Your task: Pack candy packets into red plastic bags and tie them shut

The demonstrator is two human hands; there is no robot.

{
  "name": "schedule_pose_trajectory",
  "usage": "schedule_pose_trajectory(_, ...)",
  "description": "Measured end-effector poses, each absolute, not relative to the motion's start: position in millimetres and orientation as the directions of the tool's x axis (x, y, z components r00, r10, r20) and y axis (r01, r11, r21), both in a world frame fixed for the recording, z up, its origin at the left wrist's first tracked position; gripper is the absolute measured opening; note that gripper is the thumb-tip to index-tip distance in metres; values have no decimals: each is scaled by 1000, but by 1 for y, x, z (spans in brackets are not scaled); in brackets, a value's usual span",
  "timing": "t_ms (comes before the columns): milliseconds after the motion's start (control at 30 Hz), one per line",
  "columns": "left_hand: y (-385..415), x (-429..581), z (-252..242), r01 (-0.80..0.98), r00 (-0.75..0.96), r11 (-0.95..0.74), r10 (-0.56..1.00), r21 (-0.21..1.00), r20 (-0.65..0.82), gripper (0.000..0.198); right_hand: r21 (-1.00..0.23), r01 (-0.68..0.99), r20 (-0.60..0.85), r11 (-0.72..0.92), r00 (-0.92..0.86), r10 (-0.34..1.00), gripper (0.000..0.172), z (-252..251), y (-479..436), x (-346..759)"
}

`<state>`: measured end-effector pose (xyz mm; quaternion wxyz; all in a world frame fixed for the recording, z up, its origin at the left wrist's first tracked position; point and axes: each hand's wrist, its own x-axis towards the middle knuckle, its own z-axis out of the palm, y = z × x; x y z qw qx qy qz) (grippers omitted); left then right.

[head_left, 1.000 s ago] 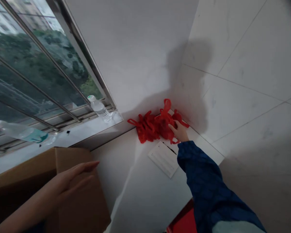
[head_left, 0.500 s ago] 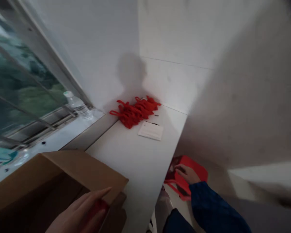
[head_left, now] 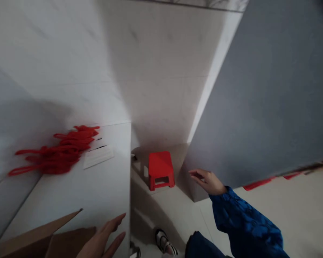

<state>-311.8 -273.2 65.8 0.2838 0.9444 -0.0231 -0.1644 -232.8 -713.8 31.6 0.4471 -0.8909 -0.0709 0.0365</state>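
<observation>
My left hand (head_left: 104, 238) is over the white tabletop (head_left: 107, 193), beside an open cardboard box (head_left: 70, 243) at the lower left. Its fingers are spread and hold nothing. My right hand (head_left: 208, 182) hangs in the air over the floor, right of a red stool (head_left: 160, 166), with thumb and fingers apart and nothing between them. A heap of red fabric items with loops (head_left: 61, 154) lies at the back of the tabletop. Next to the heap is a white card (head_left: 99, 157).
A large grey panel (head_left: 258, 100) stands on the right, with red pieces (head_left: 260, 183) along its lower edge. The marble-patterned wall (head_left: 156, 96) rises behind the table. One of my feet (head_left: 164, 240) is on the floor near the table's edge.
The view has swung right, so the window and bottle are out of sight. My right hand has come away from the red bag. My left hand has left the box and the red thing there.
</observation>
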Motion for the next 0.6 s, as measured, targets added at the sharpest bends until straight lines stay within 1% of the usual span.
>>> schedule_pose_trajectory(167,-393,-294,58,-122,862,-866,-335,486,-380,53,-825,31,39,-564,999,-1,29,38,-835,-317)
schedule_pose_trajectory(267,-495,-294,49,-229,785,-835,-462,500,-412,54,-849,-43,37,-527,989,-141,29,28,-927,-379)
schedule_pose_trajectory(367,-613,-307,39,-257,718,-809,-526,528,-455,56,-878,-132,-4,-459,963,-270,31,14,-1019,-440)
schedule_pose_trajectory(433,-693,-321,36,-234,683,-792,-547,564,-485,58,-890,-170,-34,-423,950,-310,33,6,-1077,-474)
schedule_pose_trajectory(500,-766,-334,37,-225,654,-775,-570,591,-498,58,-897,-196,-64,-397,945,-321,34,1,-1128,-502)
schedule_pose_trajectory(600,-856,-346,43,-289,618,-774,-600,563,-508,56,-909,-224,-102,-350,937,-335,36,-6,-1199,-524)
